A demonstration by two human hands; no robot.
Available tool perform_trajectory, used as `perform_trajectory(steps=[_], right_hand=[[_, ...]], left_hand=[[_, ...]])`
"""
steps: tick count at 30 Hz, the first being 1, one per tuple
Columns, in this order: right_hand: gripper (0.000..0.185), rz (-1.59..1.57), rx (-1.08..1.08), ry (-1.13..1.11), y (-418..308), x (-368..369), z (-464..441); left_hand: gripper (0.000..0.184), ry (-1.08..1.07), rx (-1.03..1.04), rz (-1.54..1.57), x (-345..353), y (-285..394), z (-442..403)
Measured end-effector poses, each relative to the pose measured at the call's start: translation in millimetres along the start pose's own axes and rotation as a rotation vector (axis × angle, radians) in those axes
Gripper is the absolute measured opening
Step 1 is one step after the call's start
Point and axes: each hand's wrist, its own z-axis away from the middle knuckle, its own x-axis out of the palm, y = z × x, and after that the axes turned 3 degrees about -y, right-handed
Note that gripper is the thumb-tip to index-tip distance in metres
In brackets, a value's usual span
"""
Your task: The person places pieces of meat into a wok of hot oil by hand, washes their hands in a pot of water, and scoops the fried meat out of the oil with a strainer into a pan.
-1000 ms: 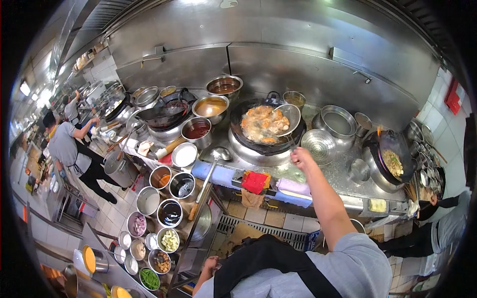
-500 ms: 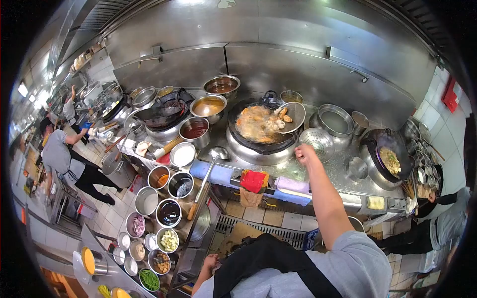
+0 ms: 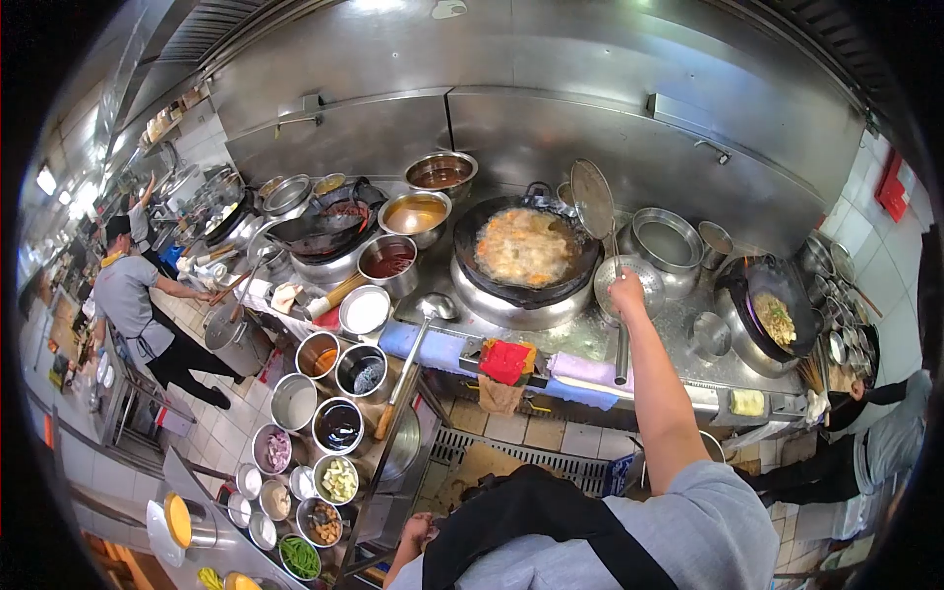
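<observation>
- Surrounding the work: a perforated bowl [image 3: 652, 280] directly beyond and partly behind the right hand [image 3: 626, 293]; a steel pot [image 3: 669, 239] to its right; a red cloth [image 3: 502, 361] on the range's front edge; a ladle [image 3: 439, 306] at the left.
- Obstruction: the raised strainer [image 3: 592, 200] partly covers a small pot behind it; the right forearm hides part of the range edge.
- Location: the strainer is held up at the right rim of the central wok [image 3: 466, 246], beside bubbling food [image 3: 526, 246].
- Orientation: the strainer's long axis runs away from the person, mesh at the far end, leaning left and steeply tilted; the handle end points back toward the person.
- Hands: the right hand grips the strainer's handle. The left hand [image 3: 418, 528] is low beside the apron, fingers curled; cannot tell whether it holds anything.
- Count: one strainer; one ladle; three steel vessels of brownish, amber and dark-red liquid left of the wok; four deep pots [image 3: 293, 398] at the side counter's upper end; one bowl of green beans [image 3: 299, 558].
</observation>
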Motion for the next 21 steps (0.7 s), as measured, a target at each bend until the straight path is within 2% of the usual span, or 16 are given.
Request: perform_trajectory(steps=[1,2,4,6,7,9,10,12,13,15,18,21], right_hand=[[0.038,0.017,0.012,0.000,-15,-9,13],[0.038,0.011,0.005,-0.001,-43,-22,34],[0.037,-0.301,0.356,-0.144,-90,-38,76],[0.037,-0.226,0.173,-0.074,-39,7,67],[0.037,-0.234,0.165,-0.069,-16,37,56],[0.035,-0.094,0.091,-0.196,20,78,41],[0.039,-0.377,0.288,-0.275,-36,57,68],[0.038,-0.366,0.274,-0.368,-62,46,70],[0.038,-0.366,0.280,-0.362,-62,49,72],[0.035,0.045,-0.146,-0.186,-58,54,77],[0.032,-0.071,-0.074,-0.258,-92,33,112],[0.031,-0.029,-0.121,-0.347,-53,37,104]], left_hand=[[0.045,0.104,0.027,-0.369,36,51,81],[0.042,0.067,0.080,-0.373,35,47,78],[0.036,0.034,0.120,-0.359,32,41,68],[0.031,0.007,0.121,-0.312,26,34,57],[0.029,-0.003,0.117,-0.287,25,33,56],[0.024,-0.010,0.110,-0.258,25,39,60],[0.024,-0.016,0.105,-0.263,25,42,61],[0.024,0.000,0.121,-0.574,34,63,78],[0.024,-0.004,0.120,-0.581,32,64,76],[0.023,0.003,0.198,-0.545,28,67,73],[0.022,0.004,0.314,-0.479,28,68,65],[0.021,-0.030,0.155,-0.192,2,14,-26]])
